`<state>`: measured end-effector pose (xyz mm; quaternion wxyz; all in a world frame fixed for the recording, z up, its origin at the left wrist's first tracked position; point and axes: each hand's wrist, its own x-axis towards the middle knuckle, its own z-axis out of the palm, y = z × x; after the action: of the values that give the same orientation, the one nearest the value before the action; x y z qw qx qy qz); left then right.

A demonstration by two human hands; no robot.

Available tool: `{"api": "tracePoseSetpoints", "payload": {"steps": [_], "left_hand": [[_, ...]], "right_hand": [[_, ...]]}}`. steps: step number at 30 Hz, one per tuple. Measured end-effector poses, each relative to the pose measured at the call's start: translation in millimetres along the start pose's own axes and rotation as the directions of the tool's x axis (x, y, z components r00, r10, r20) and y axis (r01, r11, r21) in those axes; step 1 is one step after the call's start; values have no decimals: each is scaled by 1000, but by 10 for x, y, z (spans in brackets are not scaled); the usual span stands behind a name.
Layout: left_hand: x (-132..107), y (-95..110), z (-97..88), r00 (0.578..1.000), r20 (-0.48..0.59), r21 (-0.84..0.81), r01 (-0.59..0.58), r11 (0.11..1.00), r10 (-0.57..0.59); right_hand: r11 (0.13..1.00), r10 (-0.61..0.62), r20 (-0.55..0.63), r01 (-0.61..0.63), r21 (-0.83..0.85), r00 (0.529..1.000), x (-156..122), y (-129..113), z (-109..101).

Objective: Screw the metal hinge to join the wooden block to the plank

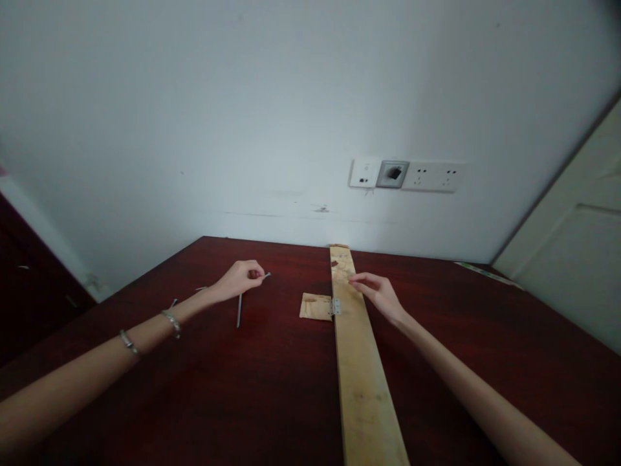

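A small screw [267, 275] sticks out from the pinched thumb and forefinger of my left hand [241, 278], above the left part of the table. My right hand [382, 296] is at the right edge of a long wooden board [363, 369], fingers pinched near its surface; whatever may be between them is too small to see. A metal hinge [336, 306] lies where a small square wooden piece [316, 307] meets the board's left edge. Below my left hand, a thin grey metal rod [239, 312] rests on the table.
The dark red tabletop [272, 388] ends at a pale wall [242, 129] with several sockets [431, 177]. A small metal piece [173, 302] lies beside my left wrist. A flat pale strip [488, 274] is at the far right edge, near a white door [577, 259].
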<state>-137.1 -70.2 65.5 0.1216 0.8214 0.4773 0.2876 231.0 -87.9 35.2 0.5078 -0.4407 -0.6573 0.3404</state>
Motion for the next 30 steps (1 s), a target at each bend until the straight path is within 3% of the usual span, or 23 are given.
{"api": "tracePoseSetpoints", "payload": {"steps": [6,10,15,22,30], "left_hand": [[276,871,514,997,-56,-440,-76,895,57],[384,1194,751,994,-91,-592,-100,800,57],[425,1285,912,993,-96,-665,-120,737,76],[413,1253,926,994,-85,-668,-109,736,71],[382,1263,1025,998,2,-712,-45,701,65]], "right_hand": [[999,-41,77,42,-9,996,-39,-299,59],[997,-64,64,62,35,996,-54,-347,82],[995,-60,19,58,87,998,-71,-371,105],[993,-42,76,33,116,996,-89,-425,139],[988,-50,116,32,152,992,-79,-327,169]]}}
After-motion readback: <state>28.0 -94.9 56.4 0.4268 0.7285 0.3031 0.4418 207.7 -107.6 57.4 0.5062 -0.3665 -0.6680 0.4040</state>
